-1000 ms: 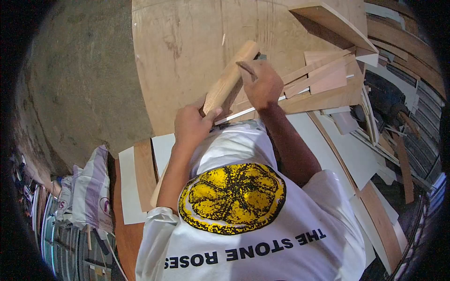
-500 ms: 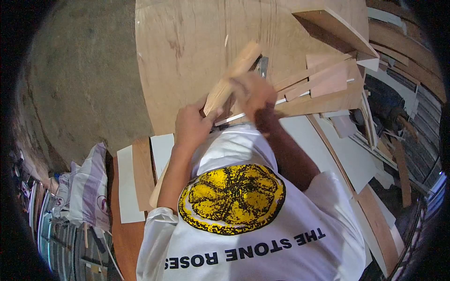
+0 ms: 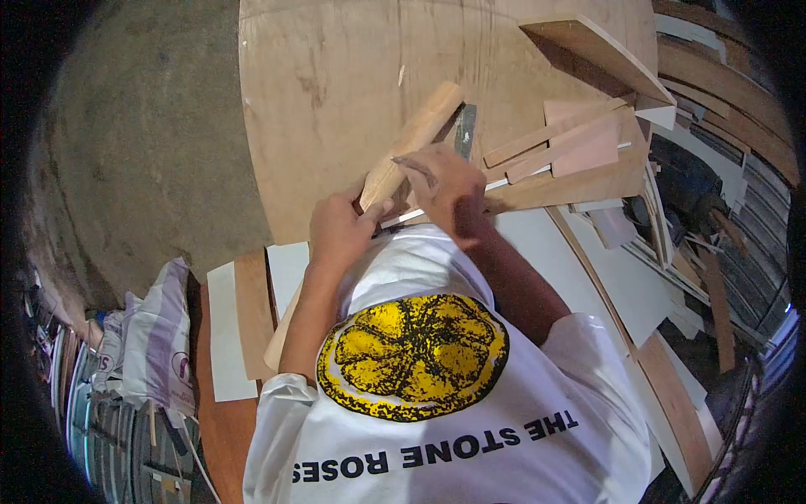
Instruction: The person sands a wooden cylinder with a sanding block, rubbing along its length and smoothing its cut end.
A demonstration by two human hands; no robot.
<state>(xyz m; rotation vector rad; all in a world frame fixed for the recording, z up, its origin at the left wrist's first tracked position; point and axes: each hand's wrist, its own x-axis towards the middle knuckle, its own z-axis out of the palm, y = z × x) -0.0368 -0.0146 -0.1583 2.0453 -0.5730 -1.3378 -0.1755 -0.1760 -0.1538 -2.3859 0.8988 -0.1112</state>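
A pale, rounded length of wood [image 3: 424, 126] lies slantwise over the plywood sheet, its far end pointing up and right. My left hand [image 3: 340, 225] is closed round its near end, thumb on top. Against the wood's right side, my right hand [image 3: 445, 183] is closed with the fingers curled. Whatever those fingers hold is hidden; a dark edge shows at the fingertips near the wood. Just beyond the right hand, a flat grey metal strip [image 3: 465, 132] lies partly under the wood.
The plywood sheet [image 3: 327, 50] forms the work surface. Thin wood strips [image 3: 554, 143] and an angled board [image 3: 588, 55] lie at the right. White panels [image 3: 625, 269] stand beside my body. A printed white sack [image 3: 159, 344] is at the lower left, near the concrete floor [image 3: 151, 151].
My right hand, blurred earlier, is now sharper and slightly lower left along the wood. More of the metal strip shows. My left hand keeps its hold.
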